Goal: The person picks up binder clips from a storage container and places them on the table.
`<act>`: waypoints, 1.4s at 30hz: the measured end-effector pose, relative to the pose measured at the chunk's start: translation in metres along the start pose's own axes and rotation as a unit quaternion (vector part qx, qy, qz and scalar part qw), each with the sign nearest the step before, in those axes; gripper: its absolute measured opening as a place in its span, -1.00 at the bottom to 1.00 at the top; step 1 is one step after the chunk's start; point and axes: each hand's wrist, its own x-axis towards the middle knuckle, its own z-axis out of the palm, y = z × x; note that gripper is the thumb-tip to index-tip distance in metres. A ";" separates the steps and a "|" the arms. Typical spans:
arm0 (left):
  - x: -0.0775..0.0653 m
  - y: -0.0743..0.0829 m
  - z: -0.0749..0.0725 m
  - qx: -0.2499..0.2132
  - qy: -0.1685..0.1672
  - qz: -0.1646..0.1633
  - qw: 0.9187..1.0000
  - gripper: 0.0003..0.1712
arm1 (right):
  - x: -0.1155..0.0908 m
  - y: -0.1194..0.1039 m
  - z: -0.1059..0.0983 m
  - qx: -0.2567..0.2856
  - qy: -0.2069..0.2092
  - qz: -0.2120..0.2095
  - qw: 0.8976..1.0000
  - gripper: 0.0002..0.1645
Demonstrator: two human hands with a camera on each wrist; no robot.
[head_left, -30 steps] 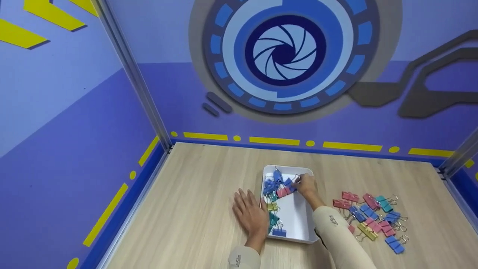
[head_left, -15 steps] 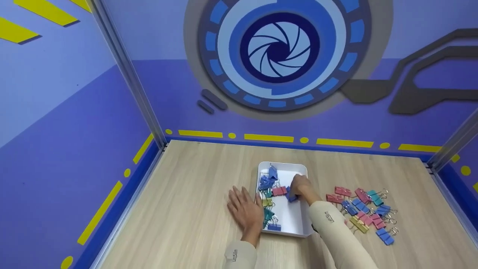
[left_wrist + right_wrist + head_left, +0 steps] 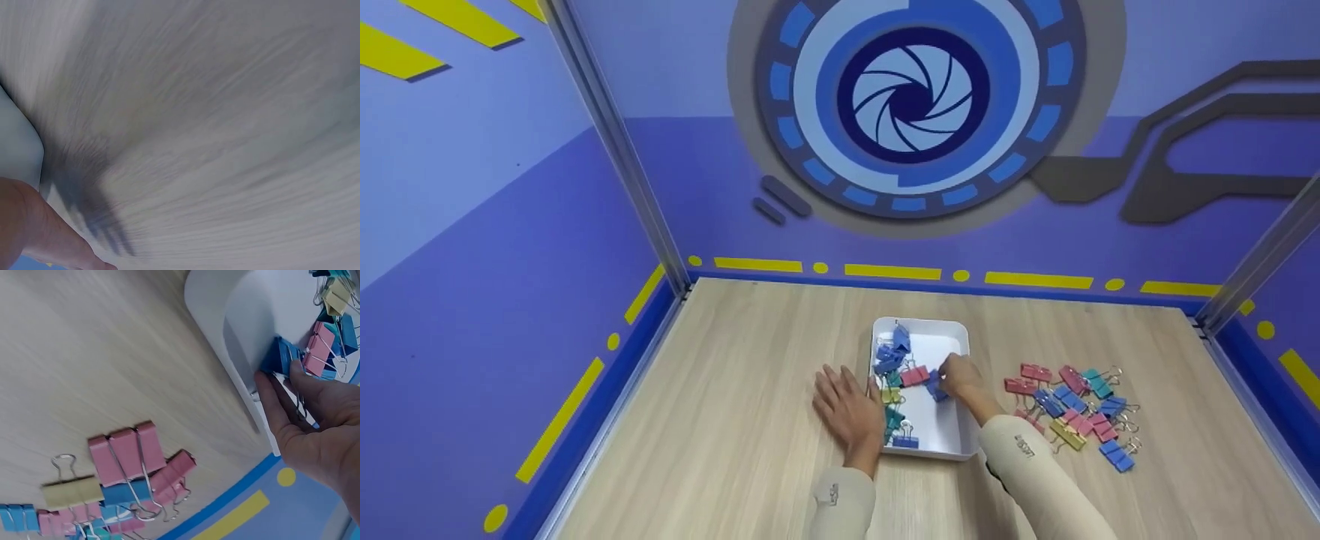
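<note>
Pale wood-grain bench [image 3: 735, 390]: coming in from the left on my head feed, flat and streaked with fine grain.
Left hand [image 3: 849, 416]: lying flat here, fingers spread, holding nothing, thumb at the left rim of the white, round-cornered rectangular tray [image 3: 926, 453]; whether it presses there I can't tell.
Left-wall column: binder clips all along this side of the tray, angular blue clips [image 3: 891, 364] at the far end, then a yellow clip [image 3: 891, 396], teal clips [image 3: 894, 420], and a small blue clip with upright wire loops [image 3: 905, 442] at the near corner.
Pink wedge-shaped binder clip [image 3: 915, 376]: just right of that column, inside the tray.
Blue wedge-shaped binder clip with silvery wire handles [image 3: 935, 386]: and here's the change, over the last second it has slid toward the tray's near end, now close beside the pink one; I'd judge its placing well along, but it isn't let go.
Right hand [image 3: 962, 376]: pinching that blue clip between thumb and fingers.
Loose heap of pink, blue, teal and yellow clips [image 3: 1078, 422]: on the bench right of the tray, smooth wedges, shiny wires poking every which way.
</note>
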 end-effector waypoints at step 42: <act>0.004 0.000 -0.003 -0.027 0.007 -0.012 1.000 -0.25 | -0.046 0.058 -0.055 -0.025 -0.086 0.008 0.996 -0.73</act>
